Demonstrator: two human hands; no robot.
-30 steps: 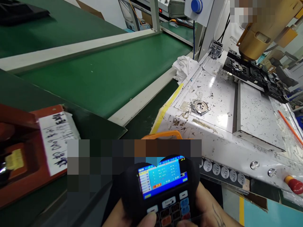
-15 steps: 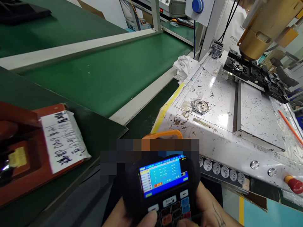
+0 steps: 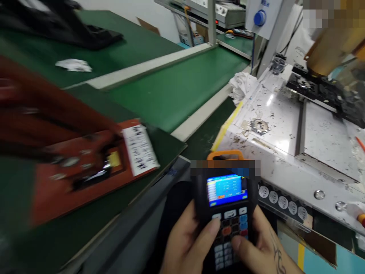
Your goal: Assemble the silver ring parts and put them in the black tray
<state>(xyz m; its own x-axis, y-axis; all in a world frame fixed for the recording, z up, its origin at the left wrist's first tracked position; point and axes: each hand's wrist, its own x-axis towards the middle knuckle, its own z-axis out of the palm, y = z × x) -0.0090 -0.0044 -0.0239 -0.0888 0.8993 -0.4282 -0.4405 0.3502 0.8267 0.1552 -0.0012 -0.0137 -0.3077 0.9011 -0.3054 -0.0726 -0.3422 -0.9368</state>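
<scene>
A black handheld controller [image 3: 226, 207] with a lit blue screen and an orange top handle sits low in the middle of the view. My left hand [image 3: 189, 241] is wrapped round its left side, thumb on the keypad. My right hand [image 3: 261, 247] grips the right side, thumb also on the keys. Just beyond the controller stands a white scratched machine bed [image 3: 285, 125] with a round metal part [image 3: 259, 126] lying on it.
A green conveyor belt [image 3: 173, 83] runs along the left. A red tray [image 3: 82, 167] with a white handwritten label lies on the near green bench. A black fixture [image 3: 322, 93] sits under a gold machine head [image 3: 327, 53]. A white rag [image 3: 242, 82] lies by the bed's corner.
The view has swung left and down, so more of both hands and the keypad shows. The red tray and label now sit nearer the middle. Both hands still hold the controller.
</scene>
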